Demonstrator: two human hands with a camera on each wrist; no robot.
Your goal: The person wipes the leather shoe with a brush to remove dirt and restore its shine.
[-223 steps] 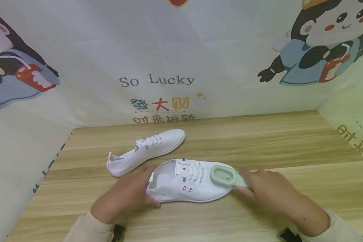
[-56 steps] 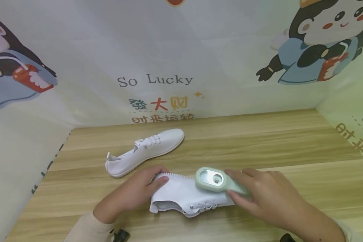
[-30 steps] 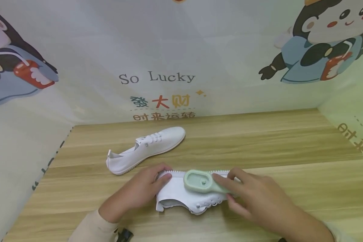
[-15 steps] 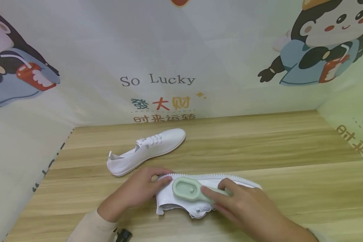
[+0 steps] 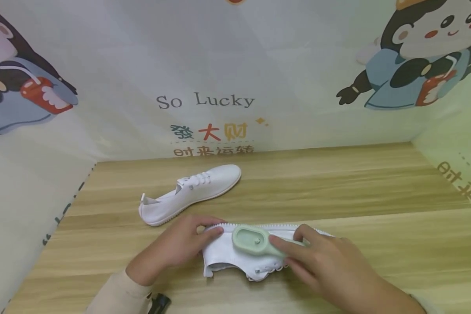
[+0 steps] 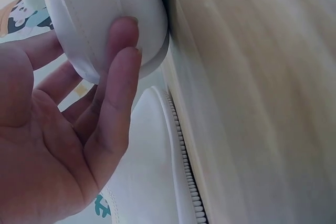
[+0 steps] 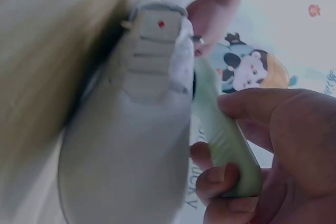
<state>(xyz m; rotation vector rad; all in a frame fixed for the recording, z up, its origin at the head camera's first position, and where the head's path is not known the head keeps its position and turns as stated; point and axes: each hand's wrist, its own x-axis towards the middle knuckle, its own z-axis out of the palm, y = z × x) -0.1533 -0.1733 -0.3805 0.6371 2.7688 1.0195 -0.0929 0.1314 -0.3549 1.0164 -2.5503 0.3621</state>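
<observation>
A white lace-up shoe [image 5: 220, 250] lies on its side in the head view, toothed sole edge facing away and opening towards me. My left hand [image 5: 180, 242] grips its heel, thumb on the side; curled fingers [image 6: 123, 85] show against the heel in the left wrist view. My right hand [image 5: 333, 261] holds the handle of a pale green brush [image 5: 239, 233], index finger along its neck. The brush's oval, hollow-topped head lies against the shoe's side; its underside is hidden. In the right wrist view, fingers wrap the green handle [image 7: 228, 145] beside the shoe's toe [image 7: 126, 156].
The matching white shoe [image 5: 220, 179] stands on its sole behind the left hand, toe pointing right. Wood-grain tabletop [image 5: 357, 183] stretches around both shoes. Printed cloth walls [image 5: 298, 87] enclose the back and sides.
The shoe stood on its sole with the brush on its toe; it has been turned onto its side. The brush moved left towards the heel, then slightly back right. The other shoe stayed put.
</observation>
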